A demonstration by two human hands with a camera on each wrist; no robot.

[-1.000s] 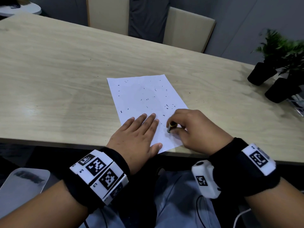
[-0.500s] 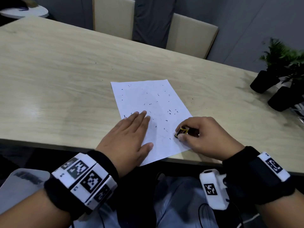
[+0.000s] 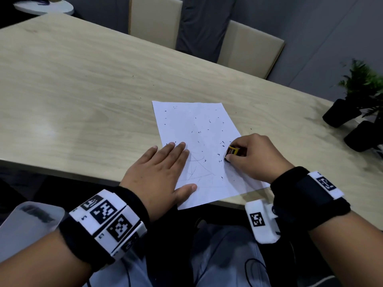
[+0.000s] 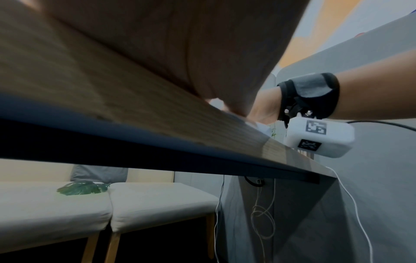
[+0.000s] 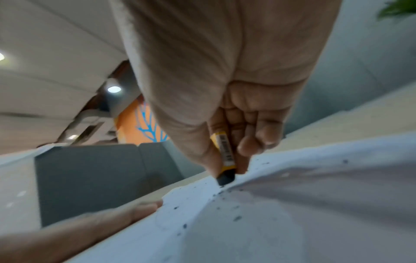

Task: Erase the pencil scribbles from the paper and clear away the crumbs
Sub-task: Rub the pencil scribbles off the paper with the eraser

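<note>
A white sheet of paper [image 3: 199, 133] lies on the wooden table [image 3: 83, 83], its near corner hanging over the table's front edge. Faint pencil lines [image 3: 196, 166] cross its lower middle, and several dark eraser crumbs [image 3: 209, 121] are scattered over it. My left hand [image 3: 161, 172] lies flat on the sheet's left side, fingers straight. My right hand [image 3: 232, 154] pinches a dark eraser in a yellow sleeve [image 3: 232, 151], its tip pressed on the paper near the right edge. In the right wrist view the eraser [image 5: 225, 160] touches the paper [image 5: 292, 213] among crumbs.
Two potted plants in black pots [image 3: 342, 112] stand at the table's right end. Two beige chairs [image 3: 248, 46] are behind the far edge. A few crumbs [image 3: 250, 128] lie on the table right of the sheet. My lap is below the front edge.
My right hand has slid the eraser to the right across the paper. My left hand has shifted left, uncovering faint pencil lines.
</note>
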